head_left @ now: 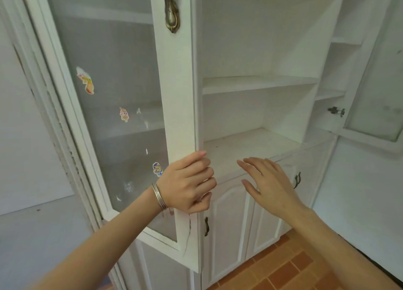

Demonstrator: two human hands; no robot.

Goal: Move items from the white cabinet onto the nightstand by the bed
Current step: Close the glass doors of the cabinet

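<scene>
The white cabinet (257, 84) stands in front of me with both glass doors swung open. My left hand (189, 180), with thin silver bangles on the wrist, is wrapped around the free edge of the left glass door (176, 106) near its lower end. In front of the lowest open shelf (250, 145) my right hand (268, 180) hovers with fingers spread and nothing in it. The shelves I can see hold no items. The nightstand and the bed are out of view.
Stickers dot the left door's frosted glass, and a brass handle (172, 12) sits near its top. The right glass door (375, 106) hangs open at the right. Lower cupboard doors (229, 230) with dark handles are shut. Orange tiled floor (283, 265) lies below.
</scene>
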